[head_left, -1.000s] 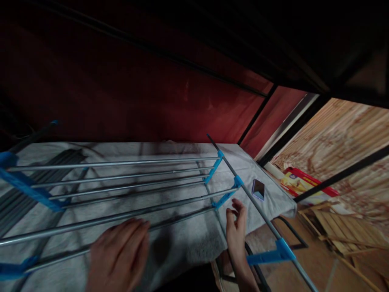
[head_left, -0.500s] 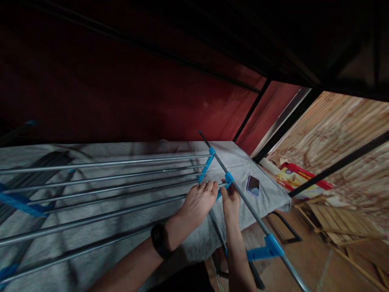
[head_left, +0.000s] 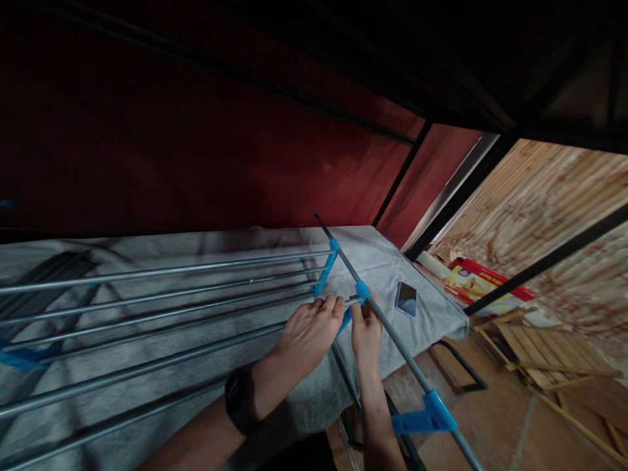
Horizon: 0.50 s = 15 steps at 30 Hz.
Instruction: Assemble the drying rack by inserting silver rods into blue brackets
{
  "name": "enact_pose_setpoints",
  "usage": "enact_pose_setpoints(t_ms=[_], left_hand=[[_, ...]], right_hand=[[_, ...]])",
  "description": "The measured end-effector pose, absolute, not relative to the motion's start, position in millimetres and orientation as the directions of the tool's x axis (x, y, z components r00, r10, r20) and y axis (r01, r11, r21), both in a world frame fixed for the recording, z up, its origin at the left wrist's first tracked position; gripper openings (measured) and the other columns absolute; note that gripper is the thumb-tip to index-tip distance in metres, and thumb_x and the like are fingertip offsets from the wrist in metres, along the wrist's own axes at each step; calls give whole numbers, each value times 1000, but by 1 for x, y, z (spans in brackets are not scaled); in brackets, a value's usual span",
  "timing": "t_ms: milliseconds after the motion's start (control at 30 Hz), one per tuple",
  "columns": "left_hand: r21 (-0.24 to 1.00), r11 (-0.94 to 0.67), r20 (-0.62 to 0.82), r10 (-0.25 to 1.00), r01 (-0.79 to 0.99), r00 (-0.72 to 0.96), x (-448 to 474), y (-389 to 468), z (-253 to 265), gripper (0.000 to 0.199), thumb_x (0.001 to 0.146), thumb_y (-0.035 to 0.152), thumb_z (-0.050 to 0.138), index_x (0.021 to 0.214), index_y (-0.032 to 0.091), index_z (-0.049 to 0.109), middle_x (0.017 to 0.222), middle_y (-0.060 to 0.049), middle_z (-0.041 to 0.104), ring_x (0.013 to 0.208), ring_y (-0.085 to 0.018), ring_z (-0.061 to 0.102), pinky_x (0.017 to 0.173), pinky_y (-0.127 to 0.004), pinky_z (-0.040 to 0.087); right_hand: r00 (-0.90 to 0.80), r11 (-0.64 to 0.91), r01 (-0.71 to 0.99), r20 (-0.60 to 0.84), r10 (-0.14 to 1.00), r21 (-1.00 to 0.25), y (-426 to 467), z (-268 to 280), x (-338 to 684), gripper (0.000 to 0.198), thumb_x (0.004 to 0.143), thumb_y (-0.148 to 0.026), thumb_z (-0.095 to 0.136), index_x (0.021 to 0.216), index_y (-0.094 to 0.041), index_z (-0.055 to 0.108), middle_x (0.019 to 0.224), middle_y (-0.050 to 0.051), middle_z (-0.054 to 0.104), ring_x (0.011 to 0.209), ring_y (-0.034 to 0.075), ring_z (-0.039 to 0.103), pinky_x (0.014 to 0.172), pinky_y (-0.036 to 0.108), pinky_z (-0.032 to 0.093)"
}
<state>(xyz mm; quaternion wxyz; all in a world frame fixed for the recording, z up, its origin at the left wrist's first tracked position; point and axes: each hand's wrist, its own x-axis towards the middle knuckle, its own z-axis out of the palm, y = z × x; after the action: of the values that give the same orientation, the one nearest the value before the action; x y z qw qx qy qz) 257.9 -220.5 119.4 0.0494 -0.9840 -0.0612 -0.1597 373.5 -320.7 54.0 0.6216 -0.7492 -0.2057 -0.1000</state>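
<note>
Head view, only one. Left hand (head_left: 310,330) is closed palm-down over the right end of a metal rod (head_left: 196,351); right hand (head_left: 367,335) is closed around the blue bracket (head_left: 363,290) right at that end. Right fingertips go behind the side pole (head_left: 400,345), so exact contact there is hard to call.

Key relation: rod end and bracket meet just right of the left hand, at the top of the right hand. Rod's long axis runs from the grip off to the left and slightly nearer, out past the picture edge; side pole crosses it at the bracket, slanting from far left to near right. Right hand is nearer the bracket, left is the one on the rod.

Around the grip: thin rods (head_left: 161,271) lie beyond the left hand, roughly parallel, running to the upper bracket (head_left: 326,267) farther along the pole. Lower bracket (head_left: 428,416) sits on the pole on the near side, right of the right forearm, its arm pointing left toward that forearm, so little room there.

Edges: the grip is over the cloth-covered table (head_left: 444,320), front edge to the near side, wall (head_left: 245,163) on the far side. Room: cloth shows right of the pole, phone (head_left: 407,299) lying on it, apart from both hands.
</note>
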Motion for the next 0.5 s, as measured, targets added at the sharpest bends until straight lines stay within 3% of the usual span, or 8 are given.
enact_pose_setpoints(t_ms=[233,500], left_hand=[[-58,-991,359,94,122,929,259,-218,101,46,98,9,44,142,20,51,130,-10,67,105,-19,69,88,-30,53],[-79,-987,381,100,140,919,264,-222,103,44,98,7,43,140,17,53,130,-10,68,110,-18,68,91,-30,53]], right_hand=[[895,-157,433,402,194,-888,-320,54,372,39,91,-53,52,115,-24,64,111,7,70,103,25,64,97,39,50],[905,-189,420,395,155,-888,-318,52,371,40,90,-56,50,107,-21,63,103,10,70,101,27,64,97,42,49]])
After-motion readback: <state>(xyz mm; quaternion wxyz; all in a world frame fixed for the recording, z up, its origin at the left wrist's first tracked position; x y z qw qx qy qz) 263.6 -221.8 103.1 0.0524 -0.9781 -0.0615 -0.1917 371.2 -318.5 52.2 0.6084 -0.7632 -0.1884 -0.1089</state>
